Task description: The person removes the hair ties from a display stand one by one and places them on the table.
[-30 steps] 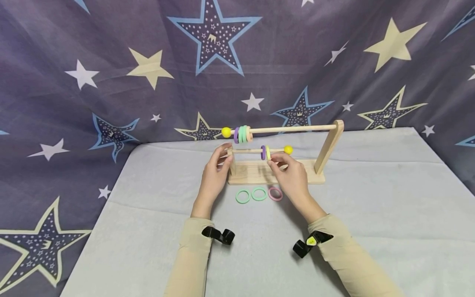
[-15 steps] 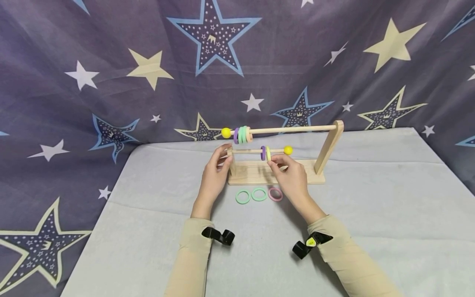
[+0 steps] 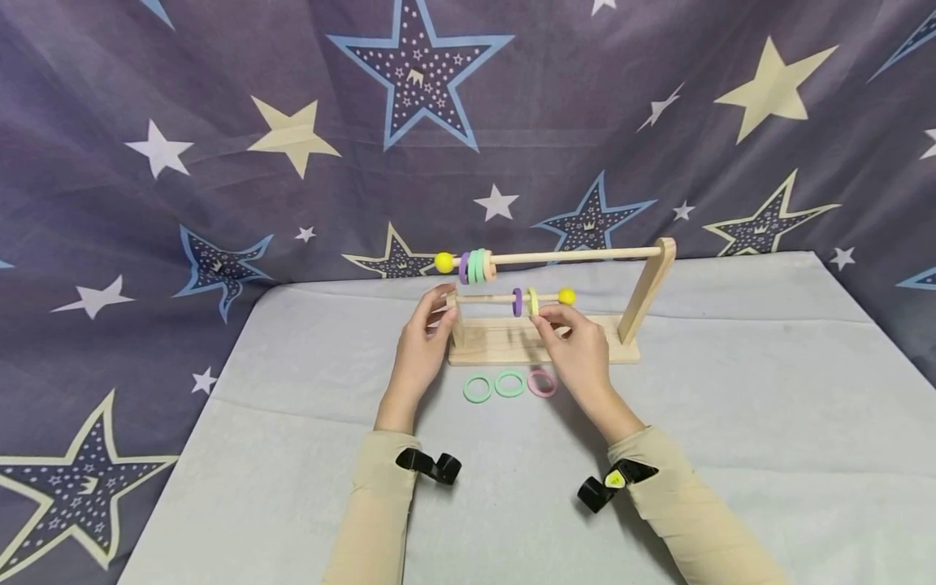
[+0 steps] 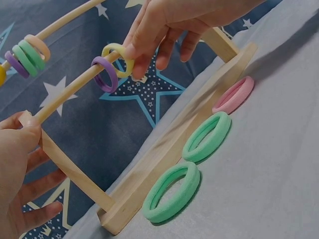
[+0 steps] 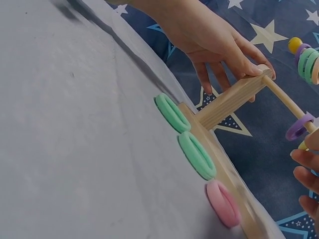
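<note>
My right hand (image 3: 578, 345) pinches a yellow ring (image 4: 128, 62), which hangs round the lower rod of a wooden stand (image 3: 497, 345). Left of it on that rod hangs a purple ring (image 3: 517, 302), with a small gap between the two. My left hand (image 3: 422, 345) holds the top of the stand's short post (image 4: 75, 169) between thumb and fingers. On the upper rod (image 3: 578, 255) sit a purple ring, green rings (image 4: 28, 56) and a peach ring (image 4: 39, 47), near the yellow end ball (image 3: 444, 262).
Two green rings (image 3: 478, 388) (image 5: 197, 155) and a pink ring (image 3: 542, 383) lie in a row on the grey cloth, in front of the stand's base. Another yellow ball (image 3: 566, 296) caps the lower rod's right end. A star-patterned curtain (image 3: 468, 187) hangs behind.
The yellow ring has slid slightly right along the lower rod with my right hand, widening its gap from the purple ring. My left hand stays on the post.
</note>
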`<control>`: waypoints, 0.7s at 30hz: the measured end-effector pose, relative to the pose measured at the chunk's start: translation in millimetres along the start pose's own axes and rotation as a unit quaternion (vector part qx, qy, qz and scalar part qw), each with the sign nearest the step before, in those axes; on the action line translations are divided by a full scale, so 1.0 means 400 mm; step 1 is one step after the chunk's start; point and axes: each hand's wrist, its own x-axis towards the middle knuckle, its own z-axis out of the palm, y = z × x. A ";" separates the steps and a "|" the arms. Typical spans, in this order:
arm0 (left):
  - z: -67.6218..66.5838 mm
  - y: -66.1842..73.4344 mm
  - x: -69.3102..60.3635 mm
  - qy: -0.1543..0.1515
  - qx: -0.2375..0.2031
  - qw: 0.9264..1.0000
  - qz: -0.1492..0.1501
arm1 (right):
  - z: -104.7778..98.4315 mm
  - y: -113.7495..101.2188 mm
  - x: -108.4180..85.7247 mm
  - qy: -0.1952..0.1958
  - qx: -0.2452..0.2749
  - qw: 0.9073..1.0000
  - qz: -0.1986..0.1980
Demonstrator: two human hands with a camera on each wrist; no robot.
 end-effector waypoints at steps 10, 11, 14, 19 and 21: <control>0.000 0.000 0.000 -0.001 0.002 1.000 -0.001 | -0.009 0.010 -0.001 0.012 0.004 1.000 -0.006; 0.001 0.000 0.000 -0.001 0.002 1.000 -0.001 | -0.011 0.011 -0.001 0.014 0.007 1.000 -0.006; 0.001 0.000 0.000 0.000 0.002 1.000 -0.003 | -0.015 0.014 -0.002 0.018 0.012 1.000 -0.004; 0.000 0.001 0.000 0.001 -0.001 1.000 -0.002 | -0.022 0.017 -0.002 0.025 0.014 1.000 0.002; 0.000 0.002 -0.001 0.001 -0.001 1.000 -0.002 | -0.025 0.018 -0.002 0.027 0.014 1.000 0.003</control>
